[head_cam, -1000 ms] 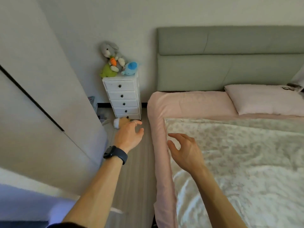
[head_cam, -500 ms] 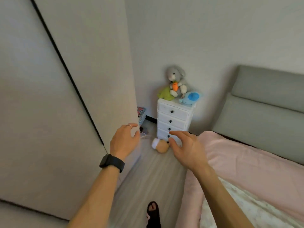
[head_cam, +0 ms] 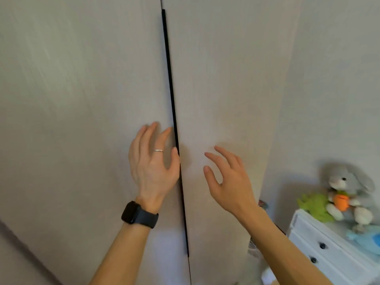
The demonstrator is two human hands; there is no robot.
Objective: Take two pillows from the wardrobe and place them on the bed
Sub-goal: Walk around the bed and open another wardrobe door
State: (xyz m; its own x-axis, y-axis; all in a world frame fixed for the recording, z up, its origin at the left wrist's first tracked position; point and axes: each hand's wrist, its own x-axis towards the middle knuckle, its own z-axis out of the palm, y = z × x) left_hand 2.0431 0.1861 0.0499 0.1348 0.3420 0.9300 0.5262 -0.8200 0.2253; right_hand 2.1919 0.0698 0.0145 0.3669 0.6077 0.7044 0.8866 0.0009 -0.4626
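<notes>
Two wardrobe doors (head_cam: 82,79) closed — contents hidden | left hand (head_cam: 153,163) spread at seam (head_cam: 170,89) | right hand (head_cam: 230,182) spread, empty

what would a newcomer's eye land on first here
The left hand, wearing a black watch and thin ring, and the right hand, both open with fingers spread, hover before the pale beige wardrobe doors in the middle. A long black vertical strip runs between the doors beside the left thumb. At lower right a grey plush rabbit sits on a white chest of drawers.
</notes>
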